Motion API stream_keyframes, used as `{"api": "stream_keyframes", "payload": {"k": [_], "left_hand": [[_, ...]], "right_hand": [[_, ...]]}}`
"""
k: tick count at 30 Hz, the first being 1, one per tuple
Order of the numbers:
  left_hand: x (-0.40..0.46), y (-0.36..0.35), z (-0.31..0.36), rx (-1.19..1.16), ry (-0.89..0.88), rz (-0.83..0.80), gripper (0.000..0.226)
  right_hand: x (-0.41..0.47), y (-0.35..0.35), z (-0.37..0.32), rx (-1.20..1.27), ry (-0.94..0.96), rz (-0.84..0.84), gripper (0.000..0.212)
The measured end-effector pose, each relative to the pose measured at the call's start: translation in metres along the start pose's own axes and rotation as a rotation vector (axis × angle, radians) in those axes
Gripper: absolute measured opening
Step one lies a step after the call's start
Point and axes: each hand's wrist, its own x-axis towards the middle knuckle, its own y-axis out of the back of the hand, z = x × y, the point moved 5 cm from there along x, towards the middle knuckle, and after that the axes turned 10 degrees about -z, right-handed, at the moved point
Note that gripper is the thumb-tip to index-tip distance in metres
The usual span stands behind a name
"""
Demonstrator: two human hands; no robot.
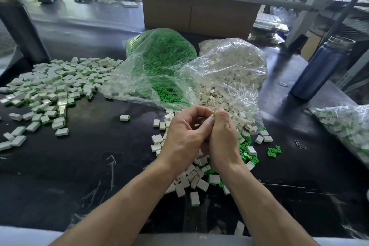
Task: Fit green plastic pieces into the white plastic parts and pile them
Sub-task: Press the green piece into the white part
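Green shows as a sliver between the fingertips where the left hand [186, 132] and right hand [221, 136] meet, both curled tight and pinching one small part [212, 116] above the loose pieces [199, 177] on the black table [79, 175]. Finished parts [52, 88] pile far left; the green bag [159, 60] and white bag [229, 68] lie beyond the hands.

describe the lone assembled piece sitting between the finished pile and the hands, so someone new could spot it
Start at the clear bag of green pieces in the middle of the black table. Just below its near left edge, on bare tabletop, lies one assembled piece. It is a white block with a green strip on its right end, and it lies alone, apart from the finished pile to its left.
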Motion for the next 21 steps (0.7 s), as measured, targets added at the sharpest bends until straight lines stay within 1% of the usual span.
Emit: {"api": "stream_keyframes", "payload": {"k": [14,17,21], "left_hand": [[-0.0011,-0.0005,0.0001,0.011,0.005,0.009,0.007],[-0.0010,0.0018,0.0005,-0.019,0.001,0.014,0.008],[0.0006,0.0069,-0.0007,-0.049,0.011,0.002,0.012]], "right_hand": [[-0.0033,-0.0016,-0.0045,-0.002,0.026,-0.024,0.054],[-0.0027,-0.0033,-0.0045,0.042,0.030,-0.059,0.055],[-0.0007,-0.0056,-0.0013,0.104,0.046,-0.156,0.063]]}}
